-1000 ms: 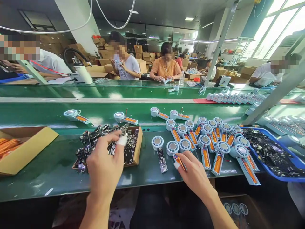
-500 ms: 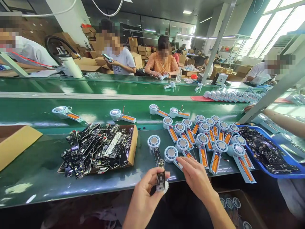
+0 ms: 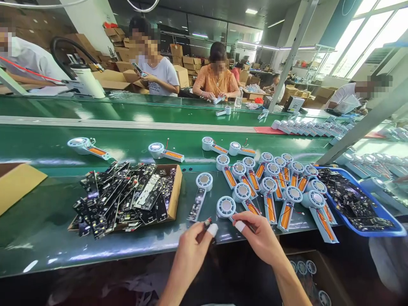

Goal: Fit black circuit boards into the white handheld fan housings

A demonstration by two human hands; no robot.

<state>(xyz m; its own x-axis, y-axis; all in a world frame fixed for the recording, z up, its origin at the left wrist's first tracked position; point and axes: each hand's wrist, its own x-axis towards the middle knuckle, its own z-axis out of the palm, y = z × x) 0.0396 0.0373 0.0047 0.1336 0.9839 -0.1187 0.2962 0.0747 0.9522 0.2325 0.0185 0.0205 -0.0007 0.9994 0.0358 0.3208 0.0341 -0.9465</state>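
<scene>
Pinched between thumb and fingers of my left hand [image 3: 196, 246] is a small black circuit board [image 3: 207, 222], mostly hidden by the fingers. The thumb wears a white cover. My right hand [image 3: 258, 236], also with a white cover on its thumb, closes on the handle end of a light blue fan [image 3: 226, 206]; the handle is largely behind the fingers. Just beyond my left hand lies another fan [image 3: 204, 181] with a black board [image 3: 196, 204] along its handle. Several fans with orange-filled handles [image 3: 270, 208] are grouped to the right.
Black boards overflow a cardboard box [image 3: 174, 193] at left. A blue tray [image 3: 379, 233] of boards stands at right. More fans rest on the green belt [image 3: 127, 146]. A slanting metal post [image 3: 360, 123] crosses the right side. People sit across the line.
My left hand has lowered and tilted its board. The nearby fan's handle has swung leftward, clear of my hand. My right thumb now shows against the handle end of the nearer fan.
</scene>
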